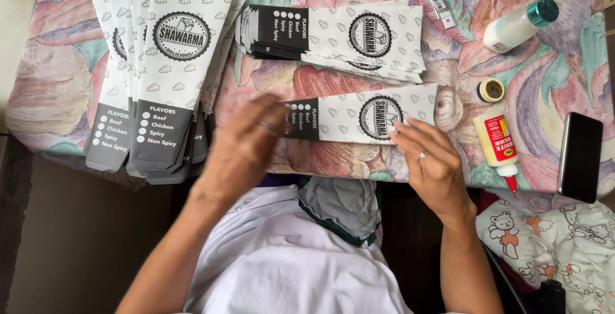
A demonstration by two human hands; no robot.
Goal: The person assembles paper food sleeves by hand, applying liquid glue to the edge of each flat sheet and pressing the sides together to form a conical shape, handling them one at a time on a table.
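Paper sleeve (365, 117), thin, light and easily creased, lies flat between both hands: left hand (246, 141) blurred, open over its dark end; right hand (432, 160) presses fingertips on the other end.

Two stacks of paper sleeves (163, 64) (346, 35), one loose sleeve (371, 117), two glue bottles (500, 144) (520, 24), one tape roll (491, 90), one phone (580, 155).

Both hands' fingers (410, 136) on a flat printed paper sleeve (365, 117)

left hand (246, 141) blurred, fingers spread, ring on, right hand (430, 160) flat, fingers extended, ring on, forearms bare
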